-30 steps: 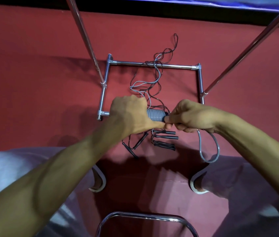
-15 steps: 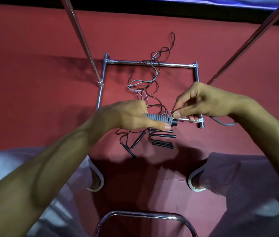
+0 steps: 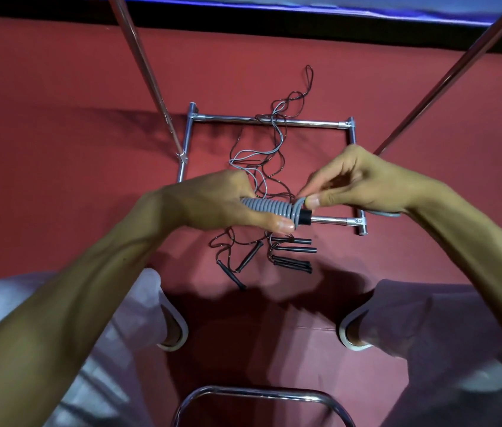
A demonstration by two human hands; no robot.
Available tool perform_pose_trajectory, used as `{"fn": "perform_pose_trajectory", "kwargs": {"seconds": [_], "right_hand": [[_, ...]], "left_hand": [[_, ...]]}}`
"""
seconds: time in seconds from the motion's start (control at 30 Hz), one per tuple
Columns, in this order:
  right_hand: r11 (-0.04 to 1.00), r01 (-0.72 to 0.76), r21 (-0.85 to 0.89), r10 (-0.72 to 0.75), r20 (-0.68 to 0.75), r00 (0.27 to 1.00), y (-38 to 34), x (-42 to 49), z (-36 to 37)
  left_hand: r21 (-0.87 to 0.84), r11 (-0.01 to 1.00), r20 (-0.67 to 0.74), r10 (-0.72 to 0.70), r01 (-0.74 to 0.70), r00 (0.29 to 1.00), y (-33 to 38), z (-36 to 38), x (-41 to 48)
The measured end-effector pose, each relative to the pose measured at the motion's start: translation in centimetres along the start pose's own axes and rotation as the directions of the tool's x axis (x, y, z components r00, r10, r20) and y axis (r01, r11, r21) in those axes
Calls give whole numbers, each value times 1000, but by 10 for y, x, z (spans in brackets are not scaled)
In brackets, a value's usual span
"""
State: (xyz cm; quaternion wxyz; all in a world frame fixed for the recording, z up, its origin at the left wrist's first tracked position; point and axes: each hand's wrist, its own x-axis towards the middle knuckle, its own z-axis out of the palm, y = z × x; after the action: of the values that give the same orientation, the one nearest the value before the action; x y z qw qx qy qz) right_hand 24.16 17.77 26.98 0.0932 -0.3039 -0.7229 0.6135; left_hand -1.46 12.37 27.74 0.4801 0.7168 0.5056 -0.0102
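My left hand (image 3: pixel 212 204) grips a black handle wound with a grey cord coil (image 3: pixel 266 207), thumb pressed along its underside. The handle's black end (image 3: pixel 304 217) pokes out to the right. My right hand (image 3: pixel 357 180) pinches the grey cord (image 3: pixel 300 202) at the coil's right end, thumb and forefinger together; the loose grey cord (image 3: pixel 386 214) trails under that wrist. Both hands hover above the red floor.
A chrome tube frame (image 3: pixel 269 120) lies on the red floor (image 3: pixel 58 134) with two slanted poles (image 3: pixel 148 72) rising from it. Tangled thin cords (image 3: pixel 262 155) and several black handles (image 3: pixel 292 251) lie beneath my hands. A chrome chair rail (image 3: pixel 259 392) is nearest me.
The right hand swung up and away from the coil, then came back to its right end, laying another turn of grey cord. The left hand held the handle steady.
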Motion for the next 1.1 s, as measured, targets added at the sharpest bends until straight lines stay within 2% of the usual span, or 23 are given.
{"fn": "perform_pose_trajectory", "kwargs": {"seconds": [0.13, 0.2, 0.3, 0.4, 0.47, 0.53, 0.63, 0.7, 0.77, 0.83, 0.87, 0.93, 1.0, 1.1], "right_hand": [[950, 14, -311, 8, 70, 998, 1, 1, 10], [947, 26, -319, -6, 63, 998, 0, 1, 18], [994, 2, -110, 2, 42, 999, -4, 0, 19], [986, -41, 163, 43, -10, 999, -3, 0, 13], [895, -77, 439, 80, 12, 997, 0, 6, 17], [779, -95, 620, 85, 46, 995, 4, 12, 24], [615, -116, 780, 114, 57, 992, 4, 17, 33], [515, -131, 847, 213, 22, 977, -1, 22, 41], [493, -105, 864, 344, -83, 935, -6, 30, 54], [511, -84, 855, 474, -199, 858, -2, 38, 65], [514, -88, 853, 530, -236, 815, 0, 41, 68], [490, -113, 865, 609, -246, 754, 6, 43, 72], [440, -143, 887, 639, -197, 744, 8, 41, 71], [420, -176, 890, 655, -164, 737, 6, 39, 66]], "left_hand": [[27, 1000, 18, -9, 8, 1000, -8, 1, -4], [-17, 1000, 38, 0, 1, 999, -8, 0, -6], [-167, 984, 62, 73, -61, 995, -7, -3, -9], [-301, 942, 30, 168, -151, 985, -4, -6, -8], [-333, 921, -34, 201, -200, 979, -3, -8, -8], [-342, 909, -90, 220, -238, 971, -5, -9, -8], [-413, 875, -167, 199, -252, 966, -4, -5, -6], [-435, 866, -242, 153, -248, 958, -1, 1, -3], [-460, 861, -320, 70, -219, 945, 0, 12, 5], [-483, 857, -383, -23, -179, 924, 0, 24, 16], [-444, 880, -424, -43, -166, 905, -1, 30, 20], [-256, 962, -508, -51, -95, 860, -2, 36, 25], [-68, 997, -541, -7, -35, 841, -1, 35, 23], [100, 987, -492, 157, -123, 856, 4, 38, 19]]}}
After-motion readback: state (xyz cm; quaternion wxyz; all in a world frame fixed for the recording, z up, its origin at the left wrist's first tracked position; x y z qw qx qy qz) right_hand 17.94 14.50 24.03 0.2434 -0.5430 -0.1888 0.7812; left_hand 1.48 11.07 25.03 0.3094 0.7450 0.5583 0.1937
